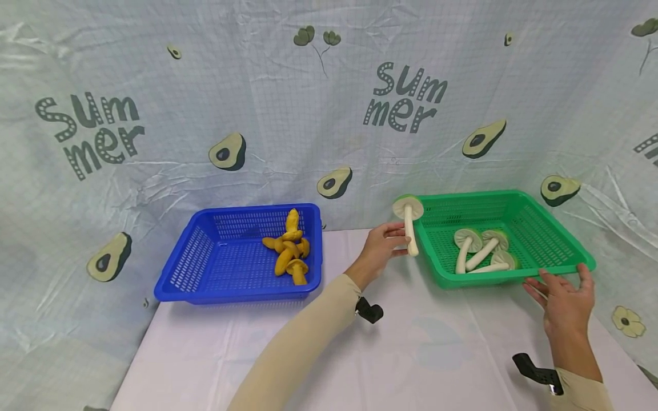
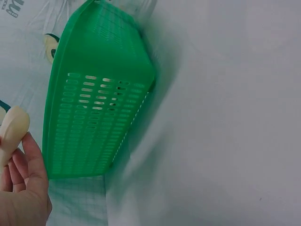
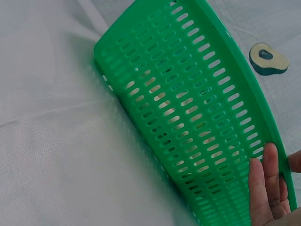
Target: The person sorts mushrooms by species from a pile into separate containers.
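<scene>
My left hand point(image 1: 377, 254) pinches a toy mushroom point(image 1: 408, 216) by its long pale stem, cap upward, beside the left end of the green basket point(image 1: 478, 279). In the left wrist view the stem's thick end point(image 2: 15, 128) shows between fingers and thumb. At the basket's front right corner, my right hand point(image 1: 569, 299) grips the rim, thumb over the edge and fingers against the outer wall, as the right wrist view also shows. Several similar white-stemmed mushrooms point(image 1: 480, 254) with green-edged caps lie inside the green basket.
To the left stands a blue basket point(image 1: 177, 294) with several yellow-brown toy mushrooms point(image 1: 290, 251) at its right side. Both baskets are on a white-covered table point(image 1: 411, 348). A printed curtain point(image 1: 277, 114) hangs close behind them.
</scene>
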A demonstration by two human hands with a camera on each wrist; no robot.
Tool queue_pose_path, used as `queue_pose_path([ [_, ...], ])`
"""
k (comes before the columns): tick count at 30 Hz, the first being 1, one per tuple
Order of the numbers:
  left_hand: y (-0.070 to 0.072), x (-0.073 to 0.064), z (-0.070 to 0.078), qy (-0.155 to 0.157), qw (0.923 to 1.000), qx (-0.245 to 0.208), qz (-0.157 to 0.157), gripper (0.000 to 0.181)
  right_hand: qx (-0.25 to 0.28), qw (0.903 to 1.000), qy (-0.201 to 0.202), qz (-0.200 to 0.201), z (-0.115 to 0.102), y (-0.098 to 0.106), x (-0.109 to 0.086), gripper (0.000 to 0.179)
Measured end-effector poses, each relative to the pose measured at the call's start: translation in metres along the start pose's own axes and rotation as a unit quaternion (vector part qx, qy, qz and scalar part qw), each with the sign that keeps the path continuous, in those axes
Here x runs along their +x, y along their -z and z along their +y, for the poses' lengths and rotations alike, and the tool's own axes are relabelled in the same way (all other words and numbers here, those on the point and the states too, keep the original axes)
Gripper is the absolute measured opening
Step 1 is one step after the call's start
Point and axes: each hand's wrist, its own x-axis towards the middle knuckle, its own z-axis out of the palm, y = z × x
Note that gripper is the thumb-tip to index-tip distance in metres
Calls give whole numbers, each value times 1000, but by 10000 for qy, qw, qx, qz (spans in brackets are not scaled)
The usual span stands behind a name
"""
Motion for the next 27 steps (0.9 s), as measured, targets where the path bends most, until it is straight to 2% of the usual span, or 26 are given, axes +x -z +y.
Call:
queue_pose_path([
  [16, -16, 7, 7, -5, 9999, 32, -114, 36, 50, 10000, 62, -9, 0, -1, 0, 100],
  [27, -27, 12, 6, -20, 9997, 169, -155, 36, 11, 10000, 72, 6, 0, 0, 0, 100],
])
